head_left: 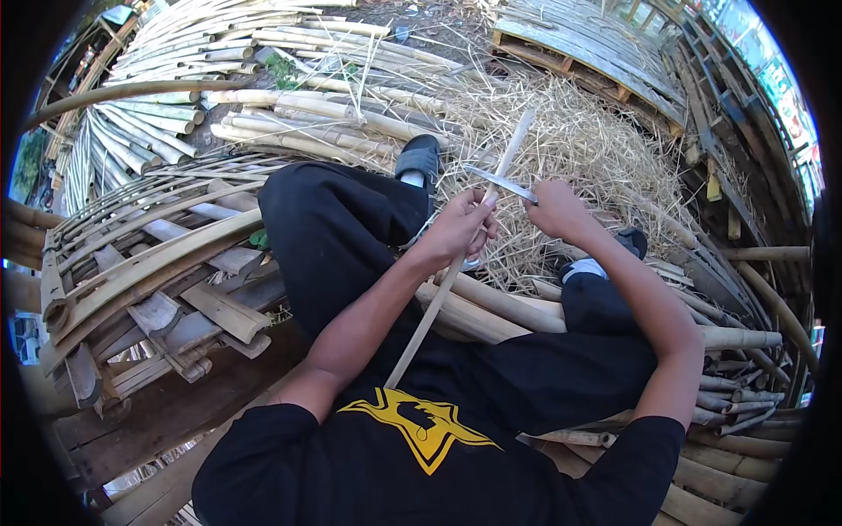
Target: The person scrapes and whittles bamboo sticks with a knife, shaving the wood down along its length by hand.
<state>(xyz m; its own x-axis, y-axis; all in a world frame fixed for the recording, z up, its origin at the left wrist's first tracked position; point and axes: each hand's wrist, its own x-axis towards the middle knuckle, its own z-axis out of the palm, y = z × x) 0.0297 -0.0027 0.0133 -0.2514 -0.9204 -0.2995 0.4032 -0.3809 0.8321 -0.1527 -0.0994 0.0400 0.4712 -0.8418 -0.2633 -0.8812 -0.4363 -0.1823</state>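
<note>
A long, thin bamboo strip (425, 331) slants from my belly up and away over the straw. My left hand (458, 230) is closed around its middle. In my right hand (559, 210) is a knife (502, 182), its handle mostly hidden by my fingers. The blade points left and lies across the strip just beyond my left hand. Above the blade the strip's pale far end stands out over the shavings.
Pale straw-like shavings (579, 131) cover the ground ahead between my feet. Bamboo poles (307, 123) lie at the upper left, split bamboo pieces (228, 311) at the left. A wooden pallet (596, 53) is at the upper right, with more poles (741, 339) by my right elbow.
</note>
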